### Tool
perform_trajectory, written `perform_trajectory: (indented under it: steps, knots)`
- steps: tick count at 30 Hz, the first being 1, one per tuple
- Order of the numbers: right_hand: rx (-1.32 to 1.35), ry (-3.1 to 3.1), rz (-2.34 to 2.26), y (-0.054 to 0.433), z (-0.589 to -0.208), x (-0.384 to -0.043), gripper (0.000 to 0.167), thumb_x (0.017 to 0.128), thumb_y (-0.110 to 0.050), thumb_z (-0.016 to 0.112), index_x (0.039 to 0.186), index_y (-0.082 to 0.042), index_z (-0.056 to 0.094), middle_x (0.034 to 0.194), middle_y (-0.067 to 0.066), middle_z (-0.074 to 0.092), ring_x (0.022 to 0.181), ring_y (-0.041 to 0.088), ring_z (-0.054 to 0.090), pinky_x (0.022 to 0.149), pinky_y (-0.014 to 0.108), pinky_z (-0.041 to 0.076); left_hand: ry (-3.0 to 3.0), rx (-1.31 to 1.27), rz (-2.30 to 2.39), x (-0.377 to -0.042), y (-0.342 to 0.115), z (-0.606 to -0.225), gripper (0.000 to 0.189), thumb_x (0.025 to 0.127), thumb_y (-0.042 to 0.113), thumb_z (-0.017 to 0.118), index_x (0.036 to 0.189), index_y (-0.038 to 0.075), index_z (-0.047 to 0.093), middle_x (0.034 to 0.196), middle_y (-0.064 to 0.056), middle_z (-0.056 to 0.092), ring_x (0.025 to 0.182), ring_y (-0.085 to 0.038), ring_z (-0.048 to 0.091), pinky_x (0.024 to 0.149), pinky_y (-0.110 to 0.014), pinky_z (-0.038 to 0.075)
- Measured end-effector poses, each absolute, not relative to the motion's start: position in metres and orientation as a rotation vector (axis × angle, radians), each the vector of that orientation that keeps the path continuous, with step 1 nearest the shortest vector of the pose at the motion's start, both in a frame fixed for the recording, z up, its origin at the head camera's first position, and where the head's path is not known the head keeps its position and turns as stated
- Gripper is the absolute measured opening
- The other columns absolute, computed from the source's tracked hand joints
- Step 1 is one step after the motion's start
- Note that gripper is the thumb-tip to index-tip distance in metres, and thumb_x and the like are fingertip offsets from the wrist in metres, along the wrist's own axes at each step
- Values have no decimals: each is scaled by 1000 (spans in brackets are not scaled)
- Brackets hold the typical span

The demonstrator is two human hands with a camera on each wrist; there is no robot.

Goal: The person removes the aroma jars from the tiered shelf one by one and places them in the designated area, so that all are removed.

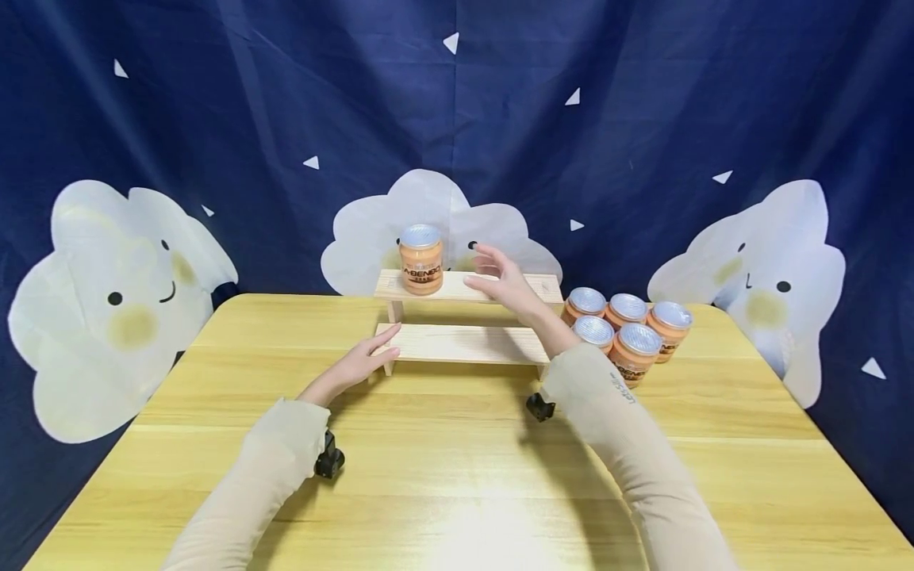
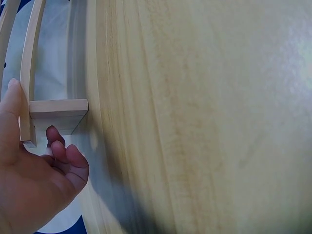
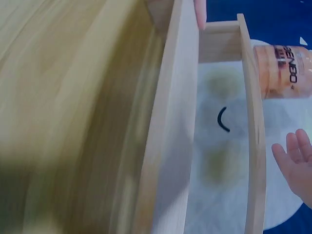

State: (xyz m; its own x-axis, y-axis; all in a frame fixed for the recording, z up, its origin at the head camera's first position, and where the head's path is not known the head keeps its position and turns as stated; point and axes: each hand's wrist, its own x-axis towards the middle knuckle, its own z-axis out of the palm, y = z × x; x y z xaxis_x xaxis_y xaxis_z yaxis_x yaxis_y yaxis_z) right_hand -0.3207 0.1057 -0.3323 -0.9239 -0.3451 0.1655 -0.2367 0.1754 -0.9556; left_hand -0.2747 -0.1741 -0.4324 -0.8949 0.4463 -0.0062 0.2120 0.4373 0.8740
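A two-tier wooden shelf (image 1: pixel 467 344) stands at the back of the table. One orange jar (image 1: pixel 421 266) with a silver lid and dark lettering sits upright on the left of its upper board. My left hand (image 1: pixel 357 361) holds the left end of the lower board; in the left wrist view a digit lies over the board (image 2: pixel 28 73), with other fingers curled below it near the leg. To the right of the jar, my right hand (image 1: pixel 508 284) is over the upper board with fingers spread and nothing in them. A gap separates it from the jar in the right wrist view.
Several matching orange jars (image 1: pixel 670 325) stand grouped on the table right of the shelf, partly behind my right forearm. The wooden table (image 1: pixel 443 444) stretches toward me. A dark blue curtain (image 1: pixel 457 103) with white clouds hangs close behind the shelf.
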Motion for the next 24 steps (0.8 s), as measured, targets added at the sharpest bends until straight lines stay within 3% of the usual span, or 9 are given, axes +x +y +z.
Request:
perform_trajectory:
  steps: [7,15,18,24]
  knots:
    - [-537,2292,-1872,81,-330,-329,65,86,-13,60,143,-8,28,139,20,35,125,31,36,92,52,40,2470,569,1432,-274,-175,-432,58,96,25,46,145,4,21,150,-13,18,137,-34,13,110,-52,11]
    - [-551,2373,-1856,52,-320,-336,71,85,-17,63,144,-6,25,141,17,35,129,30,34,105,42,31,2466,584,1439,-275,-174,-431,59,96,24,46,145,3,21,150,-16,17,137,-35,12,110,-52,10]
    - [-594,2340,-1908,42,-316,-339,70,86,-15,62,144,-5,23,139,17,38,128,28,36,105,40,32,2470,583,1433,-276,-174,-431,59,96,24,46,145,3,20,150,-16,17,137,-35,12,110,-52,10]
    - [-555,2317,-1991,26,-315,-342,60,85,-13,64,136,-5,34,127,15,49,116,26,47,99,35,37,2480,583,1429,-276,-174,-432,58,96,24,46,145,4,21,150,-15,18,137,-34,13,110,-52,11]
